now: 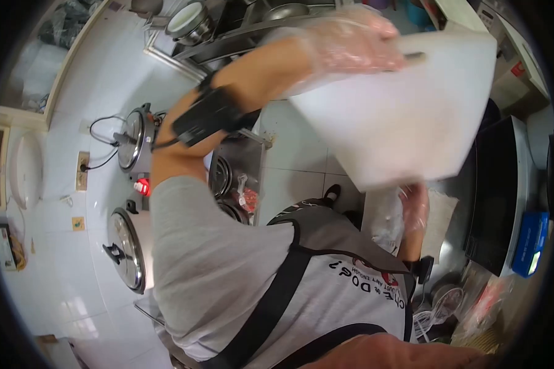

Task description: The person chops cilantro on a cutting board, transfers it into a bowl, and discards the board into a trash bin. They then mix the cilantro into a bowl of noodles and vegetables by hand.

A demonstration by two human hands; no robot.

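Observation:
A large white board (406,117), blurred, hangs raised and tilted at the upper right. My left hand (357,43), in a clear plastic glove, is closed on its upper edge beside the handle slot. At the board's lower edge is my right hand (415,206), also in a clear glove. Its fingers are mostly hidden by the board and blurred, so their grip cannot be made out. Beneath the right forearm lie a clear plastic bag (385,230) and a pale cloth or sheet (438,224).
Two cookers, one upper (131,140) and one lower (127,249), stand at the left. A metal pot (191,23) is at the top. On the right are a dark-fronted appliance (495,190), a blue box (530,244) and a wire basket (447,300). Tiled floor (295,144) shows below the board.

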